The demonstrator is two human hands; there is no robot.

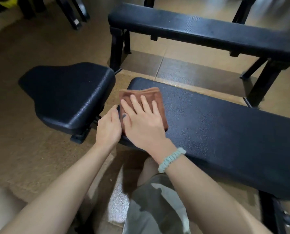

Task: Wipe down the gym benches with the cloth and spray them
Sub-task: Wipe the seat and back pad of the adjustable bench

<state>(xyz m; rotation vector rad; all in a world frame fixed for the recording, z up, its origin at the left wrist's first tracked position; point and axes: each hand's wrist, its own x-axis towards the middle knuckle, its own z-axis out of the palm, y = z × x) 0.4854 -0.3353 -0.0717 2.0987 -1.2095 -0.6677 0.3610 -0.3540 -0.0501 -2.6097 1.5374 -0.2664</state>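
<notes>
Four straight fingers of the right hand [144,119] were pressed flat on the cloth [157,97] at the near bench [216,129]'s left end, its unwiped length stretching rightward; the left hand [109,127] was rested open at that edge.

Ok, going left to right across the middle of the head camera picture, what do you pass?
Seat pad → left hand → right hand pressing flat on the brown cloth → long bench pad.

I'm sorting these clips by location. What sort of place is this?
Most likely a gym: a long black padded flat bench, a second one behind it, and a black padded seat, on a brown floor.
</notes>
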